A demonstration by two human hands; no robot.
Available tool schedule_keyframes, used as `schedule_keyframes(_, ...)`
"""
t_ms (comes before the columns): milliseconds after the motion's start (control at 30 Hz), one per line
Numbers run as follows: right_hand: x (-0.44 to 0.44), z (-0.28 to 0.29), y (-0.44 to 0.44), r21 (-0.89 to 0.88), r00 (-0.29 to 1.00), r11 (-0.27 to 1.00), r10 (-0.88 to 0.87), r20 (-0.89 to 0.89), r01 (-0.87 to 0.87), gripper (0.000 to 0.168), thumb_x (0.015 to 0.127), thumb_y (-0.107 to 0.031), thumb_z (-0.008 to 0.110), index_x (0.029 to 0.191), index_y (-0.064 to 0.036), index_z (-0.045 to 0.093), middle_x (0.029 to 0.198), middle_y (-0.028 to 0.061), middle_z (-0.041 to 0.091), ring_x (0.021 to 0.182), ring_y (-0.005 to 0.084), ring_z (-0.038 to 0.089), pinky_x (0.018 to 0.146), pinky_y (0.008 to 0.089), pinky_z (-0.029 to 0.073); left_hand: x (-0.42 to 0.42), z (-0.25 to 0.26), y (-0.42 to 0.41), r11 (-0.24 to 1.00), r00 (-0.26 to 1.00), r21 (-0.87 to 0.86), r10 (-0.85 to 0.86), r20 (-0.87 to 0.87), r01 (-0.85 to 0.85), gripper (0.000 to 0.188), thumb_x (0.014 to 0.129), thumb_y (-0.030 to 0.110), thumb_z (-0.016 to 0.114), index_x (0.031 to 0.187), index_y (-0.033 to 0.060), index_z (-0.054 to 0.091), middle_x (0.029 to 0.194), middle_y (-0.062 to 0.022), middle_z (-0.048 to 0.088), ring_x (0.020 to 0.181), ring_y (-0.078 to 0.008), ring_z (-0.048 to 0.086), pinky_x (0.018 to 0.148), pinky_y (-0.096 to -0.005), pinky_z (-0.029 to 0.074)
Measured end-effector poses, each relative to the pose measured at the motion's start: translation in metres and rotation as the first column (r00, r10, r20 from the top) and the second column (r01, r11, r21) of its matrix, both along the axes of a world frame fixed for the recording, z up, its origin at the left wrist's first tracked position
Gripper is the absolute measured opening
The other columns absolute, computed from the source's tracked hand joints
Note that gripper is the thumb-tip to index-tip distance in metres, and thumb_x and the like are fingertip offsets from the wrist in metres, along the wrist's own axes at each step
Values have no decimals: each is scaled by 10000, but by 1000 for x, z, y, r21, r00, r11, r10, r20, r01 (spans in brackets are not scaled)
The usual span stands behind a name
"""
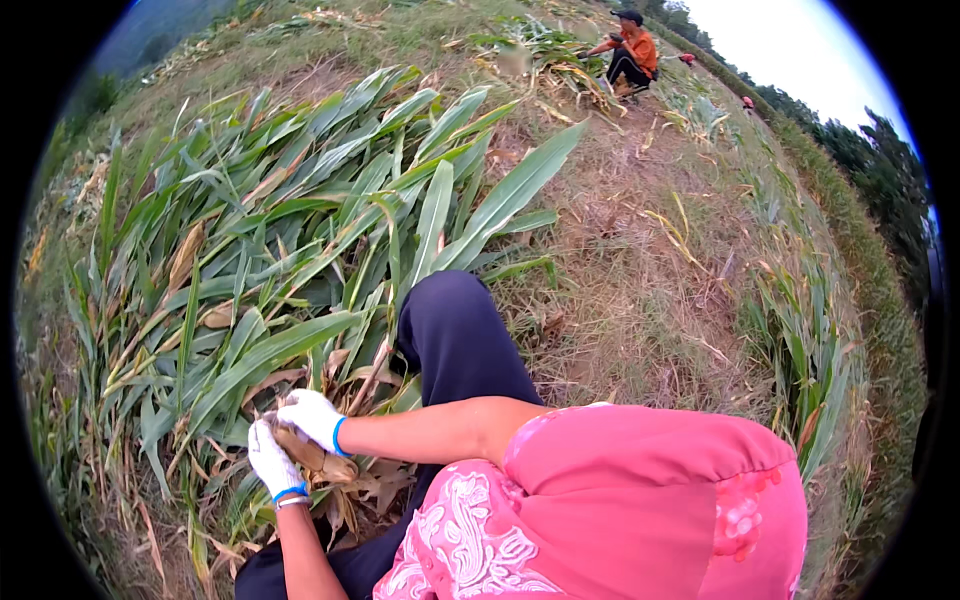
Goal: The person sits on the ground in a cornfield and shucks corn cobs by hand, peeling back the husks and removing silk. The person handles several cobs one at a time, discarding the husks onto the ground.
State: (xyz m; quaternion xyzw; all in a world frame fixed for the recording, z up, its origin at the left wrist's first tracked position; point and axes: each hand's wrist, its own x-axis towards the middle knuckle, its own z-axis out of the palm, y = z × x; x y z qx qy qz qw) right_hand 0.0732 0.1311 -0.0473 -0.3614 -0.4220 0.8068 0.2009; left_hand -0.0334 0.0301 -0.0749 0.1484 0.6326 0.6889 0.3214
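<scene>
An ear of corn in its dry brown husk (307,452) lies between my two hands, its thick end towards my lap. My left hand (271,459), in a white knit glove with a blue cuff, grips it from the left side. Across its upper end is my right hand (311,418), gloved the same way, with the fingers curled at the husk's tip; both sets of fingertips are partly hidden. Cut green corn stalks (300,202) lie in a heap just beyond my hands. Two more husked ears, one upright (185,255) and one low (219,316), show among the leaves.
My bent knee (454,315) in dark trousers rests against the heap's right edge. Dry grass and stubble (637,300) cover the ground to the right. A person in an orange top (637,52) sits by another stalk heap farther off. Standing crop (862,247) lines the right side.
</scene>
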Motion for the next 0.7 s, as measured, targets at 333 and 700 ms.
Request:
schedule_keyframes(333, 2, -22, 15, -324, 988, 940, 71, -135, -112, 49, 942, -111, 646, 895, -96, 647, 748, 14, 621, 499, 124, 517, 409, 260, 375, -20, -11, -17, 907, 811, 24, 365, 458, -421, 256, 1064, 258, 523, 1042, 17, 606, 856, -90, 637, 775, -240, 631, 767, -412, 555)
schedule_keyframes(700, 6, -41, 22, -605, 955, 781, -276, -113, 154, 72, 1001, -148, 620, 949, -109, 588, 786, 35, 606, 554, 174, 538, 416, 291, 408, 33, 80, -15, 949, 756, -227, 18, -654, -220, 643, 925, 343, 739, 1438, 20, 525, 1390, -186, 604, 1274, -329, 588, 1105, -401, 434)
